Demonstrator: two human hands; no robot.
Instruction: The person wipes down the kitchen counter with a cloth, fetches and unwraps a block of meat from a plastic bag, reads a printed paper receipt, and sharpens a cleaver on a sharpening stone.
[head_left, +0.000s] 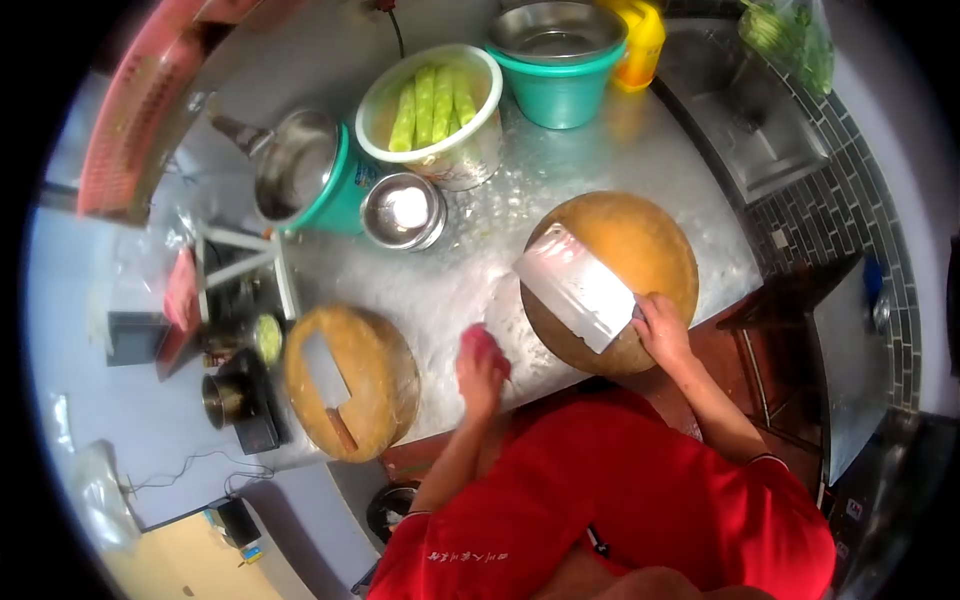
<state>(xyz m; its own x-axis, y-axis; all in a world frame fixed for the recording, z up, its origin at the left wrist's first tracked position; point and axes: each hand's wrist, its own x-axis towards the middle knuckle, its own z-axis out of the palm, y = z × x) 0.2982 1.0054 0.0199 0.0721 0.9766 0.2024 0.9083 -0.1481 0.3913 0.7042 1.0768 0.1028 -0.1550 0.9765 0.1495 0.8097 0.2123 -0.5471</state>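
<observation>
My right hand (662,328) is closed around the handle of a broad cleaver (580,285), whose shiny blade lies over a round wooden chopping block (660,235). My left hand (479,378) grips a bunched pink-red cloth (484,347) above the wet metal counter (450,290). Off to the left, a second cleaver (325,370) with a wooden handle rests on another round block (372,400); neither hand touches it.
At the back, a white-rimmed tub (478,140) holds several peeled green stalks. Near it are a metal bowl (402,212), a pot (297,165), a teal basin (560,95) with a metal bowl on top, and a yellow jug (640,45). A sink (745,110) lies at the right.
</observation>
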